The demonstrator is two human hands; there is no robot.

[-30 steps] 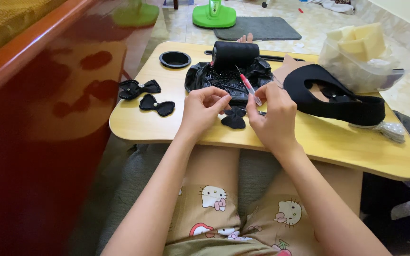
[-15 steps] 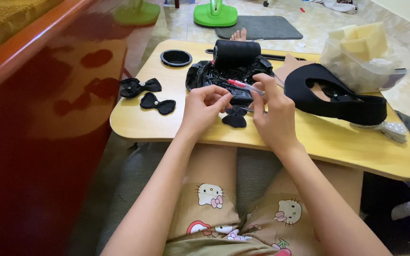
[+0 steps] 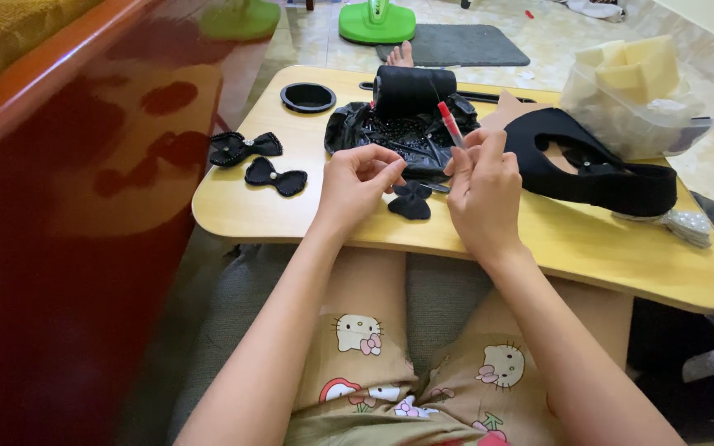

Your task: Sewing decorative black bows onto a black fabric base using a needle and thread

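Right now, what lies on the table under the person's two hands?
A black fabric bow lies on the wooden lap table between the left hand and right hand. Anything beneath the palms is hidden.

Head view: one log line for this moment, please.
left hand: pinched over black bow | right hand: grip on red-tipped tool | two finished bows left on table

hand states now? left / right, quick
Left hand: fingers pinched together above the black fabric bow; anything between them is too small to see.
Right hand: closed on a red-tipped tool.
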